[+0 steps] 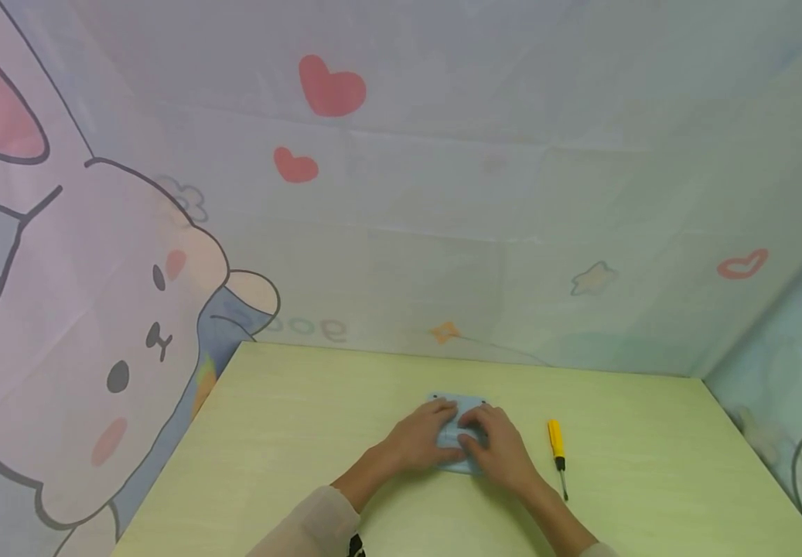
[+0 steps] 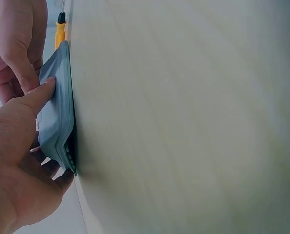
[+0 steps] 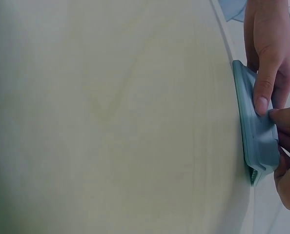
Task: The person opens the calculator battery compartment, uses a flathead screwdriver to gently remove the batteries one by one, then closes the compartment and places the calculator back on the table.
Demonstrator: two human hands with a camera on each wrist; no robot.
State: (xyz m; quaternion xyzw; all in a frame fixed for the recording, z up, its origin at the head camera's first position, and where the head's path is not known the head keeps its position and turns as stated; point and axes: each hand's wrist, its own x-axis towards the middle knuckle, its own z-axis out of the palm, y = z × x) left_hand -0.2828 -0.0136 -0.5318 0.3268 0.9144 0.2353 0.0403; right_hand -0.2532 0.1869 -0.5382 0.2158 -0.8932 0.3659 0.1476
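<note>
A light blue flat plastic case (image 1: 469,401) lies on the table, with small dark spots at its far corners. My left hand (image 1: 420,439) grips its left side; in the left wrist view the thumb rests on the upper face and fingers bend round the edge of the case (image 2: 62,109). From the other side my right hand (image 1: 501,450) holds the case, thumb and fingers bent over its middle and right side. In the right wrist view, one edge of the case (image 3: 258,139) appears slightly raised. Its underside and the spots under my fingers are hidden.
A screwdriver (image 1: 556,441) with a yellow handle lies right of the case, its tip toward me. The pale yellow-green table (image 1: 289,433) ends at a cloth backdrop (image 1: 428,216) printed with a rabbit and hearts. Another cloth hangs along the right side.
</note>
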